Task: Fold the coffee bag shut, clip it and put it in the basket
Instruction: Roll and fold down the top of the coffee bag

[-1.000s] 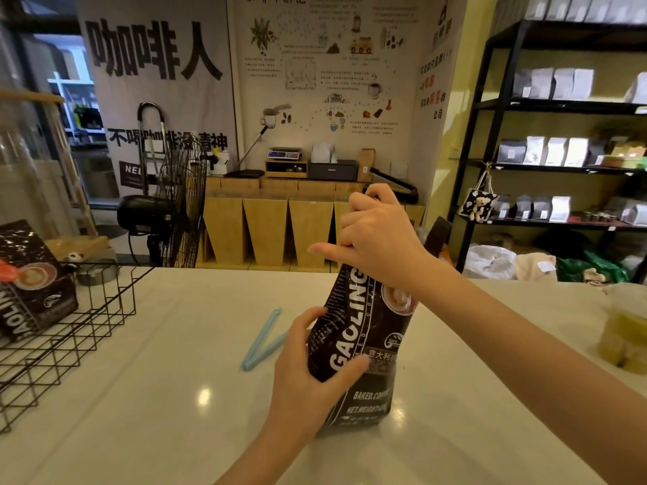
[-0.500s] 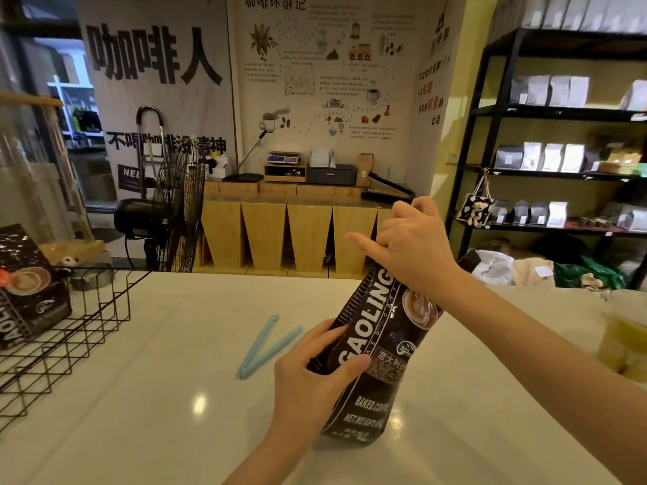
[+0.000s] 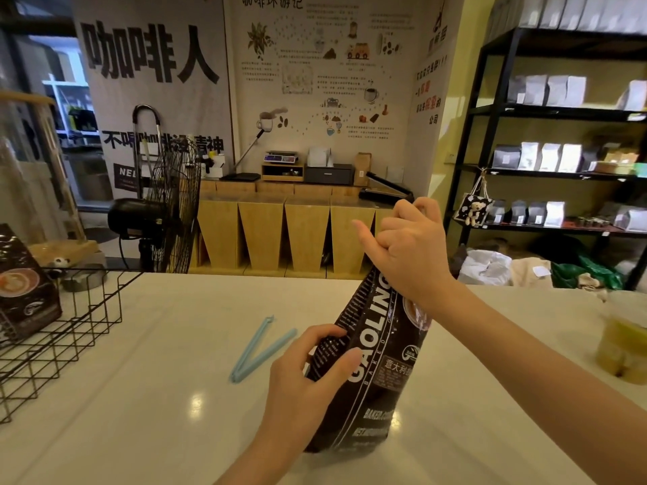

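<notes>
A dark coffee bag (image 3: 373,365) with white lettering stands on the white counter, leaning to the right. My left hand (image 3: 308,376) grips its lower left side. My right hand (image 3: 408,250) is closed over the bag's top, which is hidden under the fingers. A light blue bag clip (image 3: 261,348) lies open in a V on the counter, just left of my left hand. The black wire basket (image 3: 66,339) sits at the left edge of the counter and holds another dark coffee bag (image 3: 26,292).
A plastic cup of yellow-green drink (image 3: 623,344) stands at the counter's right edge. Beyond the counter are a black floor fan (image 3: 164,211), wooden bins (image 3: 283,236) and black shelves (image 3: 546,169) with bags.
The bag and both hands have shifted right in view and the bag leans more. My right hand has stayed clenched on the bag's top; the left hand grips slightly lower.
</notes>
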